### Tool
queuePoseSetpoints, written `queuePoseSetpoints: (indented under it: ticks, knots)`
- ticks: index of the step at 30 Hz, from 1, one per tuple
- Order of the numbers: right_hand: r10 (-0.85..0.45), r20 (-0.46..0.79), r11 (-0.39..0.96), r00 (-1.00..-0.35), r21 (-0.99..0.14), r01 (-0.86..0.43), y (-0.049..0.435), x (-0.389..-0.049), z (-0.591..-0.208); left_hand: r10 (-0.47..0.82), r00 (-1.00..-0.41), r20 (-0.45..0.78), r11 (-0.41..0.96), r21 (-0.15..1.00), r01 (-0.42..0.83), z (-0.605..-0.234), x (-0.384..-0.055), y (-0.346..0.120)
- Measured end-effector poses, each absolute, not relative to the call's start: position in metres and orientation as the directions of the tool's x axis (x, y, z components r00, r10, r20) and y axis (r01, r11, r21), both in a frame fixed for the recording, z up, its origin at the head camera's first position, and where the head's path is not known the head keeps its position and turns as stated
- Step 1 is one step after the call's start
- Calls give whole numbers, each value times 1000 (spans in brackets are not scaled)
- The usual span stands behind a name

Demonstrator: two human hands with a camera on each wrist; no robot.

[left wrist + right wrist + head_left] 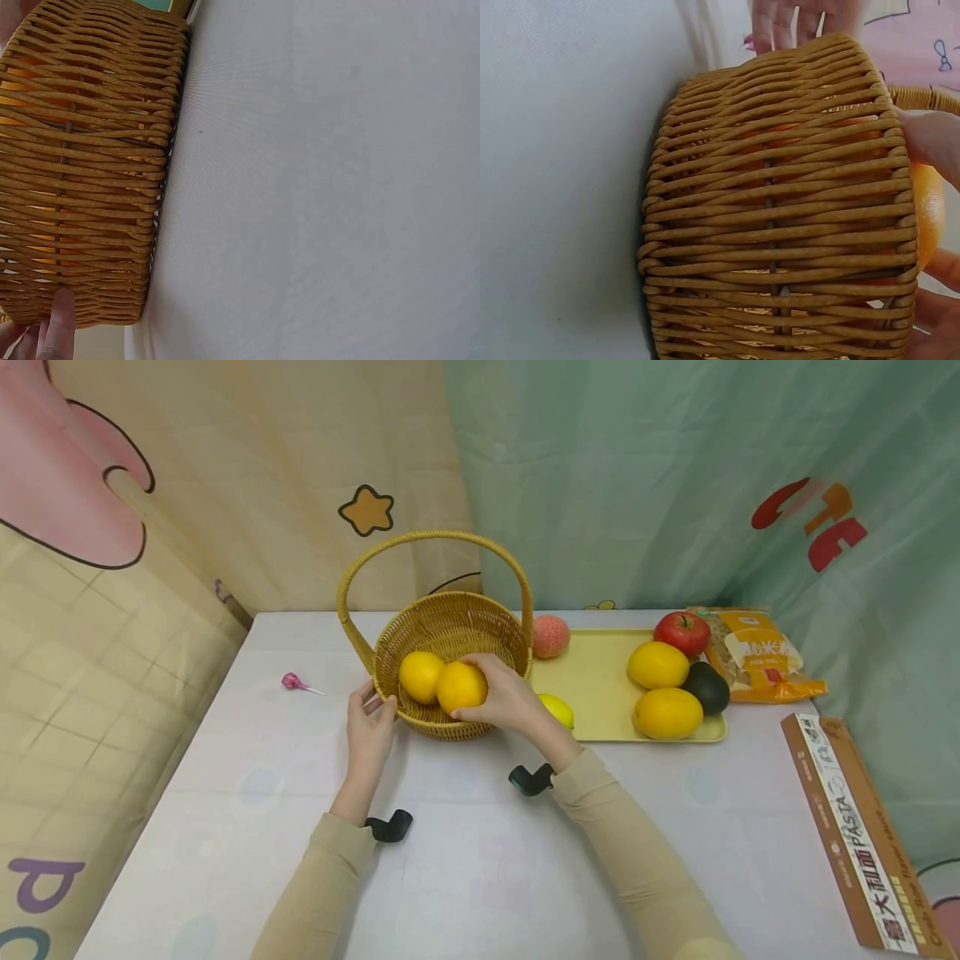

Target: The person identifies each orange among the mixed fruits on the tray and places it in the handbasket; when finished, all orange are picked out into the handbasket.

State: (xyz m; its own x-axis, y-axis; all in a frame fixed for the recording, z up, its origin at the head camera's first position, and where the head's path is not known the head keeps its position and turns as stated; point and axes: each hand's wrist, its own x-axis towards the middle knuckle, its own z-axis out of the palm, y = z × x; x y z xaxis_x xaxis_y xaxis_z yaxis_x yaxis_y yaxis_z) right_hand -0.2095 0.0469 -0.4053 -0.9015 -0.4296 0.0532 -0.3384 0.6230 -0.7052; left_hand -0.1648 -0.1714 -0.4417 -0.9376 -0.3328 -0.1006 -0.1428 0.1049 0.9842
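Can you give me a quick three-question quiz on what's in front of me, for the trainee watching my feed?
1. Multiple choice: what is the right hand gripping?
a) a tomato
b) an orange
c) the pasta box

2. True or false: the left hand is touching the basket.

3. Fill in the blank: in the head view, a ____ lies on the table to the left of the basket.

Key:
1. b
2. True; its fingers are against the weave.
3. lollipop
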Motion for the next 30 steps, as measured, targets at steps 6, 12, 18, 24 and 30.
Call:
queuePoseSetpoints:
  ticks: [6, 12, 18, 24, 30]
  knots:
    - [-464, 11, 632, -886, -697, -339, 41, -214, -404, -332, -938, -99, 111, 983, -143, -442, -166, -172]
    - [-492, -22, 641, -870, -686, -345, 27, -220, -406, -341, -933, -113, 98, 983, -154, -442, -166, -172]
    - [-497, -52, 667, -866, -662, -343, 13, -222, -410, -339, -932, -127, 77, 984, -162, -445, -166, -171]
    - [-502, -92, 691, -860, -641, -334, 9, -222, -411, -334, -935, -122, 90, 983, -160, -445, -166, -170]
    - [-516, -111, 681, -850, -655, -327, 11, -222, -410, -342, -933, -111, 99, 983, -153, -446, -167, -170]
